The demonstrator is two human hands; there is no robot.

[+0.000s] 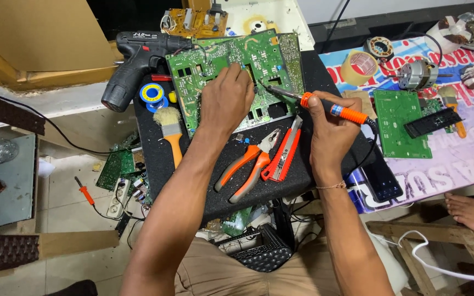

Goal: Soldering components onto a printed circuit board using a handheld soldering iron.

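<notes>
A large green circuit board lies on a black mat. My left hand rests on the board's middle, fingers curled down against it; whether they pinch anything is hidden. My right hand grips an orange-handled soldering iron. Its metal tip reaches left to the board just right of my left fingers.
On the mat lie orange pliers, a red utility knife, a brush and a solder spool. A black cordless drill sits at the left. At the right are a smaller green board, a tape roll, motors and a phone.
</notes>
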